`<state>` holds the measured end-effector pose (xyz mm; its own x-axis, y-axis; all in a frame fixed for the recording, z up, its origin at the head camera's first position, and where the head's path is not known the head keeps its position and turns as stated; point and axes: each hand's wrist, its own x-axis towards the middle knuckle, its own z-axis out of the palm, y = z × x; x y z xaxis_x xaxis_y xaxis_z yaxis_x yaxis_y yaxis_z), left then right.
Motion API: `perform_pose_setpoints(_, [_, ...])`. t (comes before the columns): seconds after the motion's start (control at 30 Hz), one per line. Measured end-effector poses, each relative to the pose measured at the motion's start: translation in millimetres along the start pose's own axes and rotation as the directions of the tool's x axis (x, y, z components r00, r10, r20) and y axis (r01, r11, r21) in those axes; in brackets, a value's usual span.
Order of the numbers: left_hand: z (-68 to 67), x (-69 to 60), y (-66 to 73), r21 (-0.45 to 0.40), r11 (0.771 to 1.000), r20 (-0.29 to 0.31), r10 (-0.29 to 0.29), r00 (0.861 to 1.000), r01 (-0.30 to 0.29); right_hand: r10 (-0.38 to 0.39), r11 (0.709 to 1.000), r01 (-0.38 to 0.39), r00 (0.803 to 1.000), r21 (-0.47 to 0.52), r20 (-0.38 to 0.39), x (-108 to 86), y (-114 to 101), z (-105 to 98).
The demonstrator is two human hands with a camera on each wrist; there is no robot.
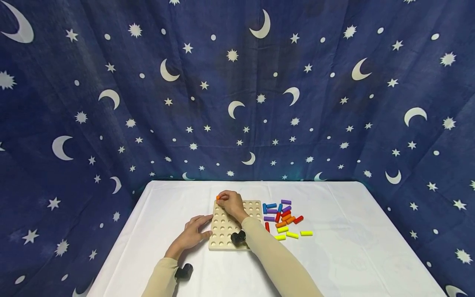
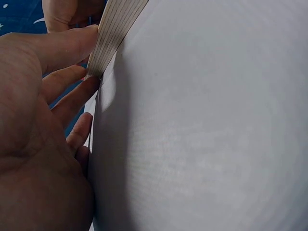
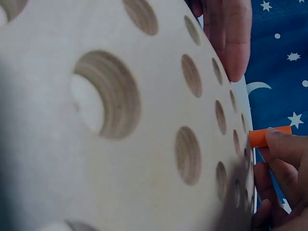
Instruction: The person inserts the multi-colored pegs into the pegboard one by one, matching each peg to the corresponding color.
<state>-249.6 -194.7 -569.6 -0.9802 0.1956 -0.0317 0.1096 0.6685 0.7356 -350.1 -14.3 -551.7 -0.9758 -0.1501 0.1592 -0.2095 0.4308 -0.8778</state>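
- Thumb and fingers of the right hand [image 1: 231,203] pinch a short orange peg [image 3: 260,138], closed down to its thickness.
- Peg against the grip: it stands upright between the fingertips, and in the right wrist view an end shows on either side of the thumb tip.
- Lower end of the peg: at the surface of the wooden board [image 1: 222,249], by its far left corner; whether it sits in a hole I cannot tell.
- Board: pale wood with rows of round holes, flat on the table beneath the right hand and forearm, which cover part of it.
- Left hand [image 1: 191,233]: fingers extended and spread, thumb apart from them, touching the board's left edge and gripping nothing.
- Right of the board: loose blue pegs [image 1: 271,206], purple pegs [image 1: 269,219], red pegs [image 1: 298,219] and more orange ones lie close together, several touching; yellow pegs [image 1: 306,233] lie on the nearer side.
- Around both arms: beige sleeves [image 1: 276,253], with a black device [image 1: 184,272] at each wrist.
- Farther out: white tablecloth [image 1: 334,264], then a dark blue curtain [image 1: 208,103] with pale moons and stars.
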Motion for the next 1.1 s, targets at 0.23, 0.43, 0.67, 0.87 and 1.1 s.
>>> perform_pose_setpoints(0.23, [-1.9, 0.7, 1.5, -0.009, 1.000, 0.002, -0.006, 1.000, 0.006, 0.010, 0.999, -0.009, 1.000, -0.033, 0.016, 0.5, 0.9, 1.5])
perform_pose_setpoints(0.43, [0.2, -0.5, 1.8, -0.020, 0.999, 0.001, -0.032, 0.999, 0.032, -0.002, 1.000, 0.003, 1.000, -0.024, 0.031, 0.6, 2.2, 0.7])
perform_pose_setpoints(0.67, [2.1, -0.3, -1.1, -0.012, 1.000, -0.001, -0.024, 1.000, 0.024, 0.009, 1.000, -0.007, 0.998, -0.028, 0.058, -1.1, 2.0, -0.3])
perform_pose_setpoints(0.87, [1.7, -1.0, 0.7, -0.018, 0.999, 0.005, -0.042, 0.999, 0.042, -0.008, 0.998, 0.012, 0.998, -0.059, 0.060, -2.4, 2.9, -0.8])
perform_pose_setpoints(1.1, [0.0, -1.1, 2.7, -0.020, 0.999, 0.004, -0.048, 0.999, 0.048, -0.020, 0.997, 0.025, 0.997, -0.072, 0.077, -2.6, 4.4, -3.1])
